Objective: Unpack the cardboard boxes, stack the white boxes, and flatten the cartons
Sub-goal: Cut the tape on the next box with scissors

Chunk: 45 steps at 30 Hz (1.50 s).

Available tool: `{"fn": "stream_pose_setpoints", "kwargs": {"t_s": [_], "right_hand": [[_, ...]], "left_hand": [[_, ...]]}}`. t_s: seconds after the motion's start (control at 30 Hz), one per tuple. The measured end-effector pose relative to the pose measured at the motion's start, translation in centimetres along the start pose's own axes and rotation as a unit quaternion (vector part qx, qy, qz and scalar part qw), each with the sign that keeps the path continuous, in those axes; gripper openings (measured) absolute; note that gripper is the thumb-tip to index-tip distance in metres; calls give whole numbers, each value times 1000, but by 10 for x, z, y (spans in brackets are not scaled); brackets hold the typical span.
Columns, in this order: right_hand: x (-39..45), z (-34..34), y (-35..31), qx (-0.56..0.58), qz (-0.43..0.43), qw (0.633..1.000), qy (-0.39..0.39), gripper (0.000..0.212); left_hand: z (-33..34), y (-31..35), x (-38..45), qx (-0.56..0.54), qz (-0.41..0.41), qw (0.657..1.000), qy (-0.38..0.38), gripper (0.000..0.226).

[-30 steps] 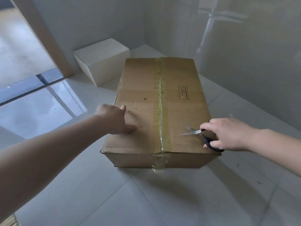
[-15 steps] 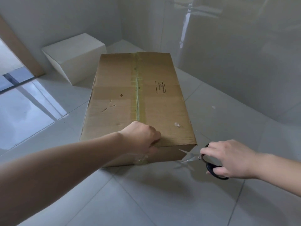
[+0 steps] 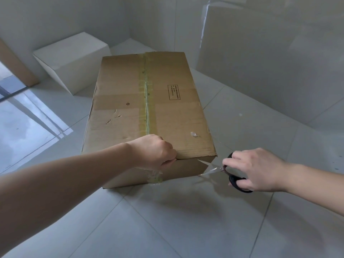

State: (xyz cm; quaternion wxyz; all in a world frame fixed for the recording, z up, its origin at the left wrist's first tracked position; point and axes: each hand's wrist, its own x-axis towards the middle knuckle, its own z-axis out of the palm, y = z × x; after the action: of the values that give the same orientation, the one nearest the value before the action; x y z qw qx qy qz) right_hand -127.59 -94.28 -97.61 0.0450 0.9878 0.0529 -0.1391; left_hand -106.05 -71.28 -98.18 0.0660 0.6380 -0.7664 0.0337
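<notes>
A long brown cardboard carton (image 3: 167,101) lies shut on the tiled floor, a strip of clear tape (image 3: 145,94) running down its top seam. My left hand (image 3: 158,151) curls over the carton's near top edge at the seam and grips it there. My right hand (image 3: 253,170) holds black-handled scissors (image 3: 223,169) with the blades parted, their tips at the carton's near right corner. A white box (image 3: 72,58) sits on the floor behind the carton to the left.
Loose tape (image 3: 155,176) hangs crumpled on the carton's near face. Glossy white walls stand close behind and to the right. A wooden door frame (image 3: 16,66) and a glass threshold lie at the far left. Open floor tiles stretch in front of me.
My left hand slid from the carton's top to its near edge and curled over it. My right hand carried the scissors off the top, down to the near right corner.
</notes>
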Motion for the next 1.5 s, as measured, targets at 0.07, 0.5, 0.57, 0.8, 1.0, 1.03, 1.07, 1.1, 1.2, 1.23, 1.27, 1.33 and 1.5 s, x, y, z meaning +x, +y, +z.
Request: {"fn": "stream_pose_setpoints", "kwargs": {"t_s": [0.07,0.5,0.57,0.8,1.0,1.03,1.07,1.1,1.2,1.23,1.27,1.33,1.5], "right_hand": [[1,1,0,-1,11,1000,3,44],[34,-5,-15,8,19,1000,9,45],[36,-9,-15,-8,10,1000,-3,37],[44,-19,-28,-21,-56,992,112,22],[57,-14,-45,0,-47,995,89,40],[59,-15,-47,11,-44,996,82,43],[61,-16,-49,19,-43,996,75,44],[63,-16,-51,18,-46,996,77,44],[68,-20,-56,-3,-57,996,70,42],[69,-20,-59,-5,-68,995,68,41],[71,-22,-61,-12,-83,994,70,39],[76,-25,-65,-29,-105,989,98,37],[83,-26,-70,-20,-74,997,20,33]], "left_hand": [[-1,1,1,-2,1,1000,-2,27],[-16,-32,-10,-44,-134,987,-70,38],[-17,-53,-28,-27,-209,975,-65,42],[-8,-77,-68,-27,-280,957,-75,45],[-9,-83,-82,-42,-292,952,-86,44],[-8,-83,-84,-43,-294,951,-83,43],[-7,-84,-86,-43,-294,951,-80,42],[-7,-83,-86,-42,-293,952,-79,40],[-7,-84,-85,-51,-294,951,-84,39],[-8,-84,-85,-55,-296,950,-87,39],[-8,-84,-85,-57,-296,949,-89,40],[-8,-84,-86,-60,-295,950,-86,40],[-7,-84,-88,-72,-296,949,-81,39]]}}
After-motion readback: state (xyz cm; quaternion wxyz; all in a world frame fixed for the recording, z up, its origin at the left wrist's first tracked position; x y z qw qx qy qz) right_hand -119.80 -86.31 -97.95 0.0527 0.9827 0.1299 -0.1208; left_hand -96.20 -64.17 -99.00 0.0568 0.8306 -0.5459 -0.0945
